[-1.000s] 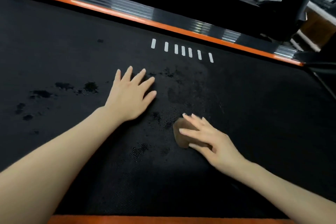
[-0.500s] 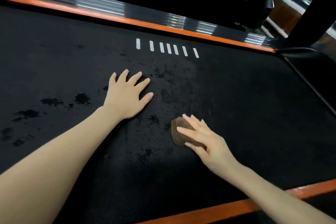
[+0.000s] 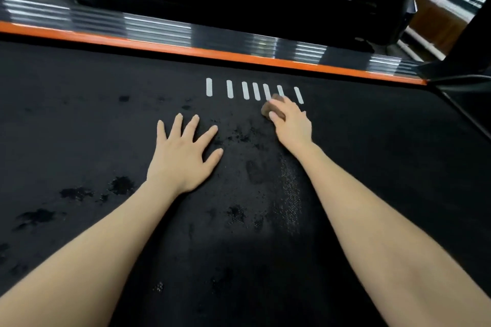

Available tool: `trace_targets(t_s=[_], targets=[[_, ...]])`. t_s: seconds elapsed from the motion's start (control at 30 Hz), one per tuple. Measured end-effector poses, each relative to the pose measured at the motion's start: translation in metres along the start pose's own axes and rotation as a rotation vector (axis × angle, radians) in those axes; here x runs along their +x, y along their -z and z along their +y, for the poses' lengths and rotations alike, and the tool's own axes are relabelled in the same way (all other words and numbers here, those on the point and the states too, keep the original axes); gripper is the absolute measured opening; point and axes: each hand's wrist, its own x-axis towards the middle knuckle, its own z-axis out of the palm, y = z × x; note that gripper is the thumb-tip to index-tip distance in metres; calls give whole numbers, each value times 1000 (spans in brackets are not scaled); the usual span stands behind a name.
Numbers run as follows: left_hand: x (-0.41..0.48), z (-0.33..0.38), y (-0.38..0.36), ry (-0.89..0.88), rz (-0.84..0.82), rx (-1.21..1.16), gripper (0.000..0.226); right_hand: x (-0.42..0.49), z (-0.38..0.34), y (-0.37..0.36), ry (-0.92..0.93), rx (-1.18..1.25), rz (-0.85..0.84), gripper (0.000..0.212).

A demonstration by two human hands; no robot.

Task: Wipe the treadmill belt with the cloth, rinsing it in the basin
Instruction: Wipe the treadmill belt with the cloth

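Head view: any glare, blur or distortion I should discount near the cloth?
In the head view the cloth in the right hand looks slightly soft; the head view also shows streaked glare on the glossy side rail and a faint sheen on the wet belt; its wide angle bows the orange strip, and the near belt is dim.

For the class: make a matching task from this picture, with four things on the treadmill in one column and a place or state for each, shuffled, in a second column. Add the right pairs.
Things
1. left hand
2. cloth
3. white stripes
4. orange strip

Places or states
a. runs along the far edge of the belt
b. flat on the belt, fingers spread
c. gripped by the right hand
d. in a row, printed on the belt

Pairs: 1-b, 2-c, 3-d, 4-a
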Motion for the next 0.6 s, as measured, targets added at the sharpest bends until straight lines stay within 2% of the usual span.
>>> trace_targets(t_s=[0.07, 0.13, 0.2, 0.27, 0.37, 0.43, 0.5, 0.6], targets=[[0, 1, -1, 0, 3, -11, 82, -20, -18, -13, 139, 51, -36, 36], [1, 1, 0, -5, 18, -22, 82, -54, -23, -17, 342, 118, -157, 38], [0, 0, 0, -6, 20, -28, 81, -60, -9, -8, 458, 112, -277, 40], [-1, 0, 0, -8, 33, -39, 80, -24, 12, 0, 383, 47, -229, 41], [-3, 1, -1, -5, 53, -58, 77, 43, 34, 3, 38, -2, -8, 38], [-1, 1, -1, -10, 69, -63, 74, 63, 26, -6, -51, -32, 63, 35], [0, 1, -1, -17, 79, -66, 71, 53, 9, -13, 4, -34, 64, 35], [1, 1, -1, -28, 92, -54, 68, 10, 0, -12, 264, 47, -60, 38]])
